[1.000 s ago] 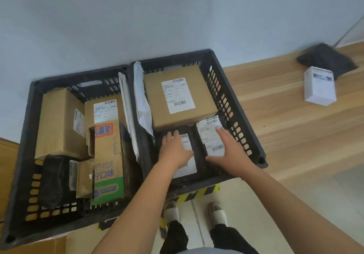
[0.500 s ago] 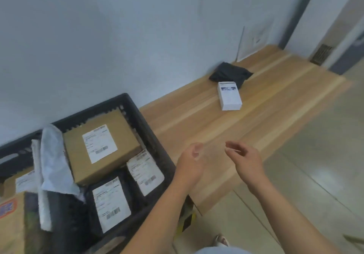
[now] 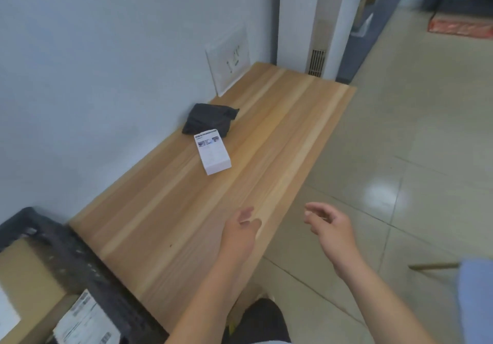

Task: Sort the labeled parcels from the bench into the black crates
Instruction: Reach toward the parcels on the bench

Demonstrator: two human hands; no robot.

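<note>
Bench: running along wall.
White box: lying on bench beside black parcel.
Left hand: hovering, loosely curled, over bench's front edge.
Right hand: hovering empty off bench.

The desk is pale wood with long grain stripes. The box is white with a dark printed strip. The bag is black. The crate is black, the carton brown, and its label white with black barcodes.
</note>
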